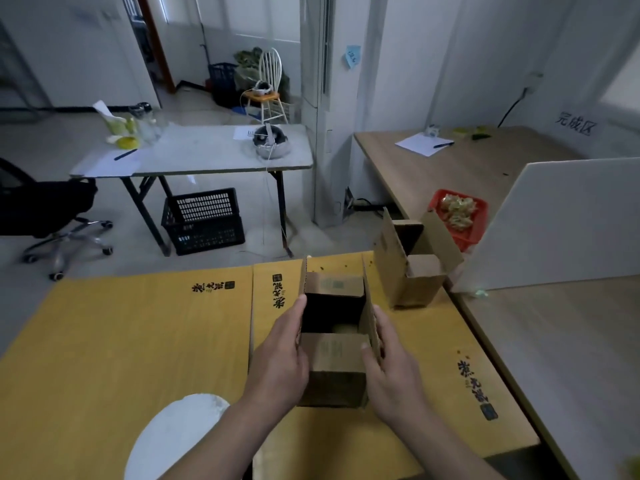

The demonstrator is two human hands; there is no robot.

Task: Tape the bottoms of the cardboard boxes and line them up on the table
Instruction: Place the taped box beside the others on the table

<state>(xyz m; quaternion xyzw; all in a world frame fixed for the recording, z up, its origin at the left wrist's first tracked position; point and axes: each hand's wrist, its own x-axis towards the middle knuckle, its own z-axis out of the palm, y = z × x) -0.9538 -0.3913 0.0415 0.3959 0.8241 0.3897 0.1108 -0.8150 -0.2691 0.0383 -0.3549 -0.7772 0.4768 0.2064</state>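
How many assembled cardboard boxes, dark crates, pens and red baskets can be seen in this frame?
Assembled cardboard boxes: 2, held box and far box
Dark crates: 2, crate under the table and crate at the back
Pens: 2, pen on the grey table and pen on the wooden desk
Red baskets: 1, red basket
Total: 7

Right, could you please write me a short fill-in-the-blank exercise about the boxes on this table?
1. The left hand and right hand grip the near box, whose top is ____.
2. The second box stands farther off, to the near box's ____.
3. The basket beyond it is ____ in colour.
4. The near box rests on a ____ cardboard sheet.
Missing words: open, right, red, yellow.
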